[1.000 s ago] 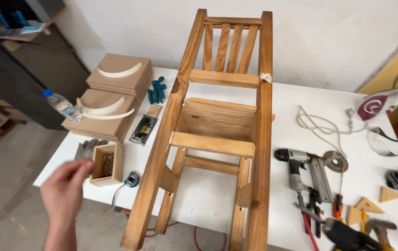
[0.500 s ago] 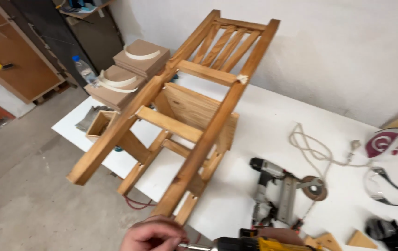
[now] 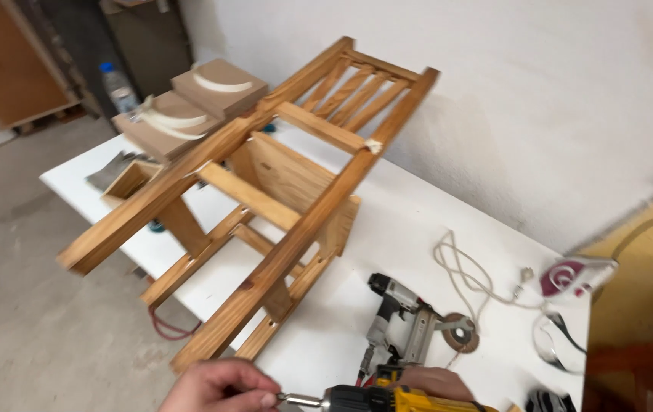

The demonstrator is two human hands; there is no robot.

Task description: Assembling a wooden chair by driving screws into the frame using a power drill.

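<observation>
— While the head camera looks down at the bottom edge, what do the hands have?
— The left hand (image 3: 223, 387) is curled, fingertips pinched on the metal bit at the nose of a yellow and black drill (image 3: 387, 398). The right hand (image 3: 437, 381) sits behind the drill's body, mostly hidden; it seems wrapped on the tool, but I cannot tell how tightly

— And where does the drill sit?
— Low at the frame's edge, over the near rim of the white table (image 3: 418, 221), just below a grey nail gun (image 3: 402, 324)

— What else lies on the table?
— A wooden chair (image 3: 280, 191) on its back, legs jutting past the table edge, a coiled white cord (image 3: 467, 271), a clothes iron (image 3: 574, 276), and stacked brown blocks (image 3: 189, 103) beside a water bottle (image 3: 119, 88)
</observation>
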